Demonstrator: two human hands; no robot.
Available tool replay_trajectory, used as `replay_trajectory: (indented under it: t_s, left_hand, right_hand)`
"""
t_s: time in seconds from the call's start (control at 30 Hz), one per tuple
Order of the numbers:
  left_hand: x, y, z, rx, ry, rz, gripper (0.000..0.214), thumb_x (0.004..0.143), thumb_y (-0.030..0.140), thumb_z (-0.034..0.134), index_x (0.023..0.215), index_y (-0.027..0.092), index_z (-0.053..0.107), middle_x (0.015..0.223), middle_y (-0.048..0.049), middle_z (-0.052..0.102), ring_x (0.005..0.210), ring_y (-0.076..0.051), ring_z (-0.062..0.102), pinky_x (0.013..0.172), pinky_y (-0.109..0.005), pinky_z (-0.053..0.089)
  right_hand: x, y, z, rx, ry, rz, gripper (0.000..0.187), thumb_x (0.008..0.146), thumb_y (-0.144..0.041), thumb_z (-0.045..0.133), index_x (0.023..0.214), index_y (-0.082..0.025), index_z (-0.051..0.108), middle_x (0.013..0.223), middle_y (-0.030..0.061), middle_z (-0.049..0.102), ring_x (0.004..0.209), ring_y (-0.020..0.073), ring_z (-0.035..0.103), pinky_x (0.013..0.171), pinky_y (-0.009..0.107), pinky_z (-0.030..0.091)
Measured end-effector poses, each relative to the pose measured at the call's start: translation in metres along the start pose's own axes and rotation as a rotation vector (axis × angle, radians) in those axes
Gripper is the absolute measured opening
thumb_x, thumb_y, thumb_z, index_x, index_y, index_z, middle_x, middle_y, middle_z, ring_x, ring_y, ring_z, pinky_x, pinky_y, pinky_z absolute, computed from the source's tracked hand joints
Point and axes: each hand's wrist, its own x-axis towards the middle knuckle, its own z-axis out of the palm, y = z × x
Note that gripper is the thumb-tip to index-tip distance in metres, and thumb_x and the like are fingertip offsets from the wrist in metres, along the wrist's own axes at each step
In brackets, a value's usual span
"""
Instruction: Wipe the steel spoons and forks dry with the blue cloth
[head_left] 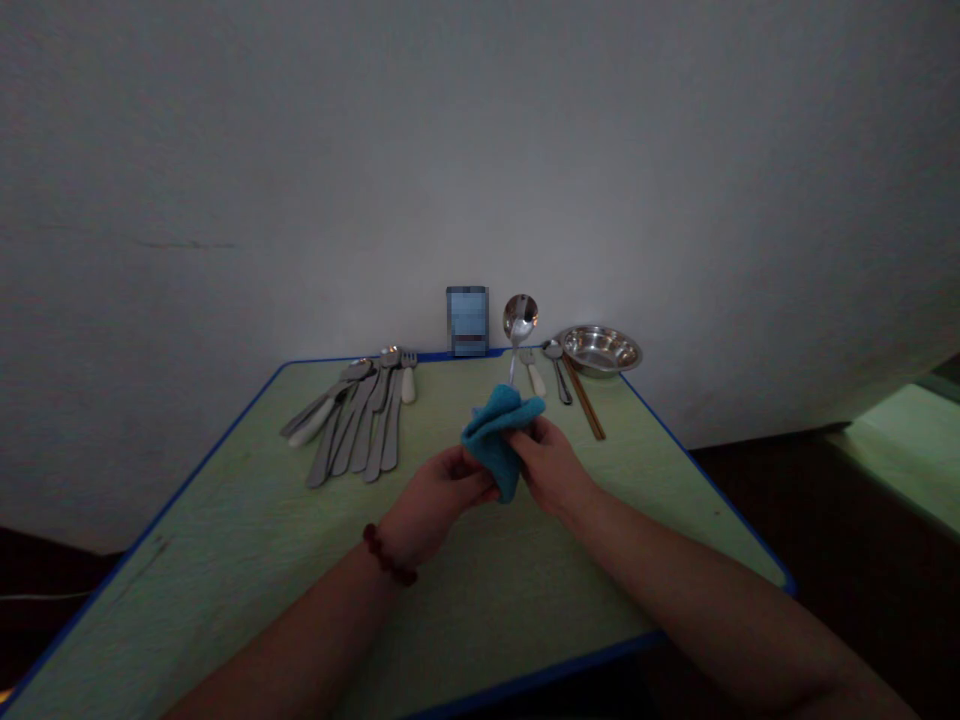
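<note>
Green tabletop (202,540) — left hand (439,505), right hand (551,465), both grips clamped on blue cloth (499,440); table knives (351,435) nearby

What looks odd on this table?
A spoon stands upright near the far edge, bowl up, its handle running down into the blue cloth, while the other cutlery lies flat.

We are wearing a strand of round reddish-brown beads (388,555) around our left wrist (397,542), the polished beads strung closely side by side. Our left forearm (300,620) and right forearm (697,590) are showing bare down to the frame's lower edge, and our left hand (435,505) and right hand (551,465) are showing bare too.
</note>
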Motion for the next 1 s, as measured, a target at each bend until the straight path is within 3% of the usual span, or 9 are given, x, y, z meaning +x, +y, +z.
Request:
replay_trajectory:
  t_s: [0.27,0.43,0.6,1.0]
  left_hand:
    - [-0.008,0.015,0.003,0.073,0.031,-0.022,0.011,0.061,0.027,0.06,0.069,0.019,0.059,0.067,0.0007,0.062,0.064,-0.015,0.059,0.063,-0.028,0.048]
    - [-0.005,0.021,-0.004,0.097,0.284,0.05,0.018,0.062,0.031,0.059,0.068,0.015,0.056,0.062,0.0008,0.056,0.056,-0.01,0.052,0.058,-0.025,0.044]
    - [0.0,0.02,-0.014,-0.014,0.417,0.144,0.029,0.059,0.034,0.063,0.08,0.014,0.059,0.069,-0.0007,0.058,0.066,-0.012,0.054,0.067,-0.026,0.044]
    - [0.001,0.024,-0.015,-0.097,0.404,0.145,0.034,0.057,0.032,0.065,0.084,0.013,0.061,0.074,-0.0034,0.062,0.071,-0.013,0.056,0.071,-0.027,0.043]
  right_hand:
    - [0.0,-0.001,-0.001,-0.031,0.03,0.022,0.021,0.061,-0.026,0.061,0.08,-0.017,0.058,0.087,0.0045,0.063,0.085,0.0176,0.058,0.082,0.037,0.042]
    - [0.001,0.002,-0.002,-0.035,0.056,0.041,0.02,0.059,-0.025,0.063,0.077,-0.019,0.057,0.078,0.0005,0.063,0.078,0.0153,0.059,0.079,0.035,0.043]
    - [-0.003,0.005,0.0,-0.067,-0.005,0.054,0.019,0.06,-0.022,0.063,0.078,-0.018,0.059,0.079,0.0009,0.063,0.077,0.0158,0.059,0.079,0.035,0.044]
    - [-0.01,0.007,-0.003,-0.211,-0.215,0.134,0.02,0.061,-0.018,0.06,0.081,-0.021,0.059,0.077,-0.0013,0.064,0.075,0.0148,0.059,0.076,0.035,0.046]
